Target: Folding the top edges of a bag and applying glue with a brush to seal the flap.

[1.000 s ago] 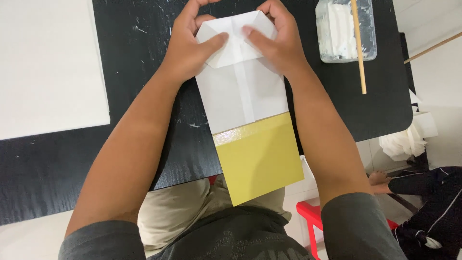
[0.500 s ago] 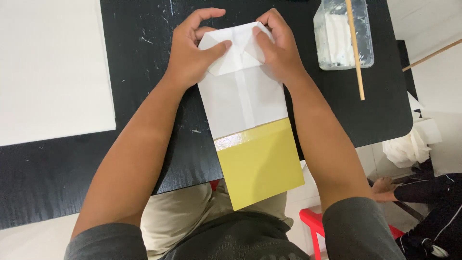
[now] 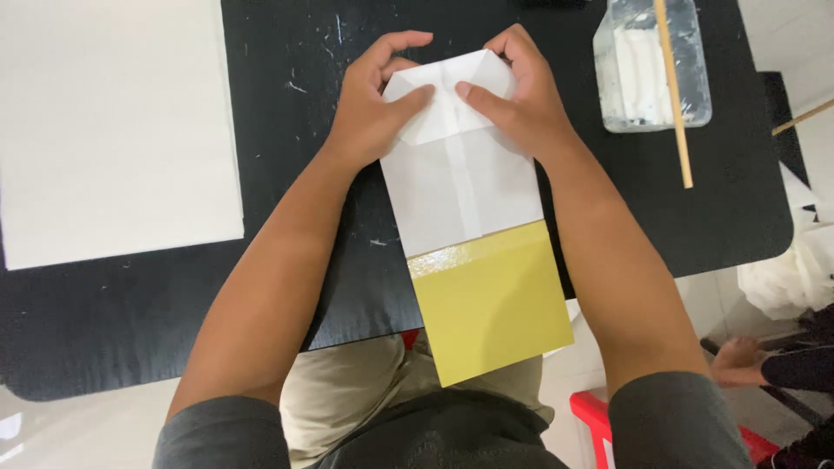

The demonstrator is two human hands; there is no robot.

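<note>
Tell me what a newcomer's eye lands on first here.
Both hands, the left hand and right hand, press the folded top of a white paper piece at the middle of the black table. Its yellow lower part hangs over the near edge. A clear container stands far right.

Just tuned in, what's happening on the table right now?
A person is folding a sheet of paper, white on top with a gold end hanging off the black table. The left hand and right hand press down folded corners at its far end. A white sheet lies to the left; a clear container with a wooden stick sits to the right.
</note>
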